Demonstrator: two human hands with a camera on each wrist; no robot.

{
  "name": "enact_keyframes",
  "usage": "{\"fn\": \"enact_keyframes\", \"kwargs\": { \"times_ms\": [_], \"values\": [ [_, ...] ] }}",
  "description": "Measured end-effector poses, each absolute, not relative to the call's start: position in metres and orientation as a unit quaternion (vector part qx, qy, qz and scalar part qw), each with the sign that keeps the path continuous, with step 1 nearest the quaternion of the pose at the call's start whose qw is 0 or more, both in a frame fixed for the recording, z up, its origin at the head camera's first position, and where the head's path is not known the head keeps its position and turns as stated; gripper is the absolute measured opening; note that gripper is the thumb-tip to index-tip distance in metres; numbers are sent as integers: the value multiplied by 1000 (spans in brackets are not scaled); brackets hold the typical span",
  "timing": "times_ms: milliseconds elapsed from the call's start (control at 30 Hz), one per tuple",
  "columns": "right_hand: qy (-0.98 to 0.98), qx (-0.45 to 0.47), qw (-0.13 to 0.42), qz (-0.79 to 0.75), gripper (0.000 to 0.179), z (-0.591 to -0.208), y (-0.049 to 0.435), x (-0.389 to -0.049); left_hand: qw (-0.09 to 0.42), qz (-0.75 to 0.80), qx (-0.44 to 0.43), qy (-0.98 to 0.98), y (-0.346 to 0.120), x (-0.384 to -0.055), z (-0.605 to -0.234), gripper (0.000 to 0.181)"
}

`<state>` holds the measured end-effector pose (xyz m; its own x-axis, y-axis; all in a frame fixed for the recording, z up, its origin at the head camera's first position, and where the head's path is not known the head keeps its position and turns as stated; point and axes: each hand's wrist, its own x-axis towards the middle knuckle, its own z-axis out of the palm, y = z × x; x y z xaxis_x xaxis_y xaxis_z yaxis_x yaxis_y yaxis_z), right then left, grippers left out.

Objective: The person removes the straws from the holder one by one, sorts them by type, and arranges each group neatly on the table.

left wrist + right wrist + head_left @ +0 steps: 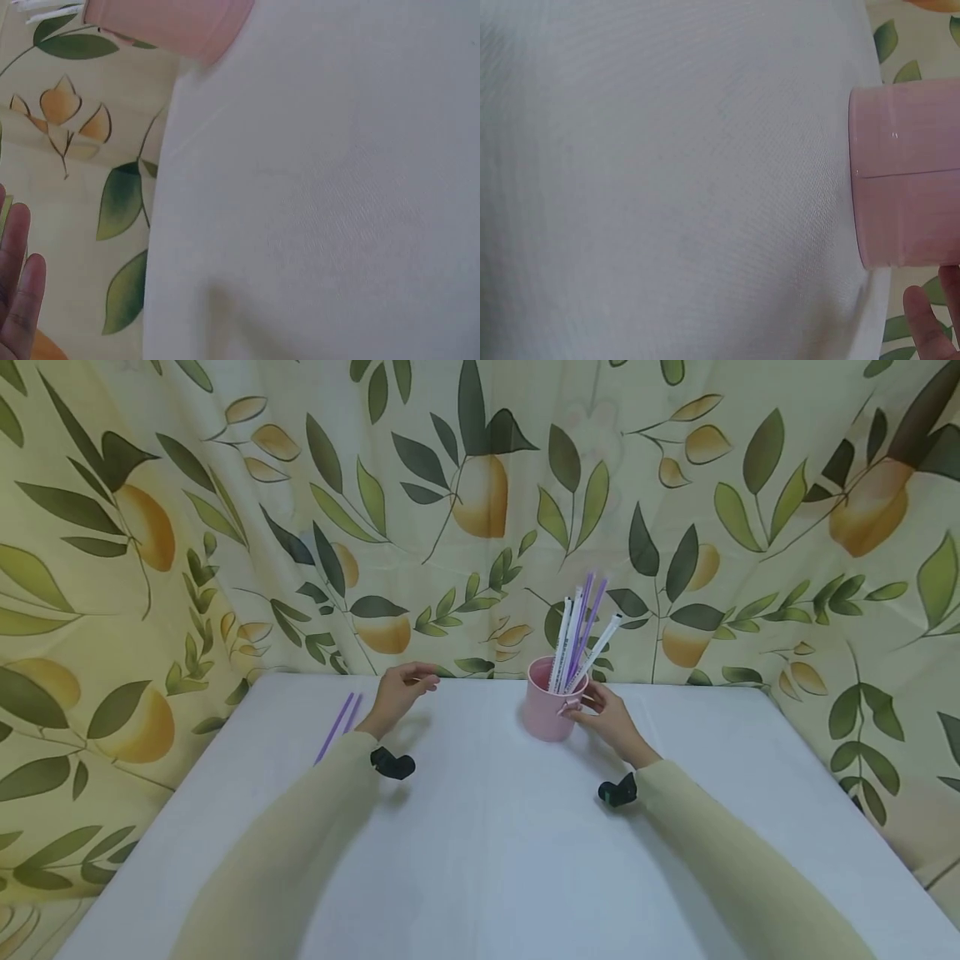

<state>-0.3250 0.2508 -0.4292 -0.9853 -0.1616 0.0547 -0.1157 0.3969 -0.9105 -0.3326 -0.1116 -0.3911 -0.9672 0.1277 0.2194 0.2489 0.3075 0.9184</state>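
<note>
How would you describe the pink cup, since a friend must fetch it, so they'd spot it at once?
Find the white table, then its far edge by the leafy curtain. Right of centre stands the cup, the right hand holding its side. Unlike the loose purple sticks lying left, it is pink and holds a bunch.

- Cup (543, 717): pink, upright — near the table (480, 860)'s far edge.
- Sticks (595, 652): white and purple, leaning in the cup.
- Loose sticks (333, 728): purple, flat on the table — nearly parallel.

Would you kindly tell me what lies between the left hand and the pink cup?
In the head view, only bare white table shows between the left hand and the cup.
</note>
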Motion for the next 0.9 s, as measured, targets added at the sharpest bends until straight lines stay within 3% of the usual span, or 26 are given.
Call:
{"fn": "enact_keyframes", "kwargs": {
  "times_ms": [600, 900],
  "values": [
    [832, -94, 12, -546, 78, -427, 247, -319, 49, -585, -141, -797, -69, -337, -378, 23],
    [830, -93, 19, -550, 78, -427, 249, -319, 45, -593, -167, -786, -44, -340, -374, 29]
  ]
}}
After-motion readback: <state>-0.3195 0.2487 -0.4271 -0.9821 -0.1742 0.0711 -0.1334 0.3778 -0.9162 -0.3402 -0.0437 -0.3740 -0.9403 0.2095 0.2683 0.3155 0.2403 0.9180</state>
